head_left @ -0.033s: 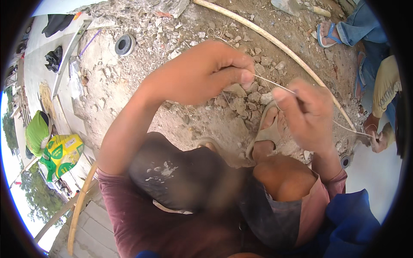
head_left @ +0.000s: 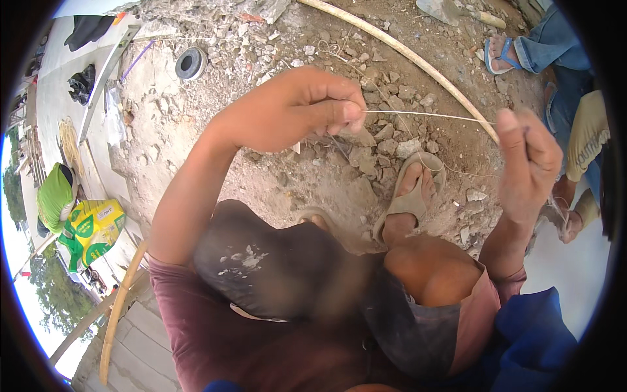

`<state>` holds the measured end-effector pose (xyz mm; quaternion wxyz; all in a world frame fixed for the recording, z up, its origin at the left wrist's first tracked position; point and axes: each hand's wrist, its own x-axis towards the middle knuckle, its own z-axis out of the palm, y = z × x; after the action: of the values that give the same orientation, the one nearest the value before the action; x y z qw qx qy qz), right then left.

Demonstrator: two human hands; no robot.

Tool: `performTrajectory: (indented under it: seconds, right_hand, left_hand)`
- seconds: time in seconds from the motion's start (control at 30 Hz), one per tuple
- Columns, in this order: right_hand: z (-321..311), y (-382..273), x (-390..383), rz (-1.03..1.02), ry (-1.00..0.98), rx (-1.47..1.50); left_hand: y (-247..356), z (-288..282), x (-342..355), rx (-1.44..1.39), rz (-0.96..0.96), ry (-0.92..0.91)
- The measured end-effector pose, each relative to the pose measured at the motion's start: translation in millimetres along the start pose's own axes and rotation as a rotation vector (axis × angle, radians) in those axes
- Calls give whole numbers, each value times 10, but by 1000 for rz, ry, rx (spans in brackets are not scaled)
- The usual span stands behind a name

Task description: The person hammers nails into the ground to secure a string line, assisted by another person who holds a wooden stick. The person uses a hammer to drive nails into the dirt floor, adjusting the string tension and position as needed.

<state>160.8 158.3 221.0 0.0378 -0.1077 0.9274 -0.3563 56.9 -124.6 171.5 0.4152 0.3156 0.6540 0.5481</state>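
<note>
Thin pale string (head_left: 424, 114), drawn taut, ran nearly level between my left hand (head_left: 290, 112) and right hand (head_left: 530, 160), slack strand (head_left: 467, 174) curved below

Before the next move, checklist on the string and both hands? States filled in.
1. Left hand grips the string: ok, pinched between thumb and fingers.
2. Right hand grips the string: ok, it runs in at the thumb.
3. String straight between the hands: ok, no visible sag.
4. String clear of the curved pole: cannot tell; it crosses in front in this view, gap unclear.
5. Loose strand clear of the tan sandal: cannot tell; contact isn't readable.
6. Co-worker's hand apart from the right hand: ok, it shows beyond the wrist, apparently not touching.
</note>
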Motion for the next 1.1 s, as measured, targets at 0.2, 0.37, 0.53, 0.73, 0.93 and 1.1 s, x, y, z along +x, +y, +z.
performTrajectory:
  seconds: [0.2,0.37,0.53,0.73,0.93,1.1]
  right_hand:
    - [-1093,1144,-492,-103,710,18]
    - [-1174,627,-456,118,590,-884]
    - [-269,-104,-67,-166,55,-240]
    - [-700,-71,-297,-75,238,423]
    - [-1348,388,-192,-334,715,276]
    - [-1449,587,-471,90,836,-802]
  left_hand:
    - [-364,135,-39,-183,-136,-99]
    - [-67,205,166,-146,-38,36]
    - [560,363,304,-70,113,143]
    - [247,270,209,-79,96,16]
    - [-223,143,49,5,-57,61]
    - [302,76,17,-200,192,304]
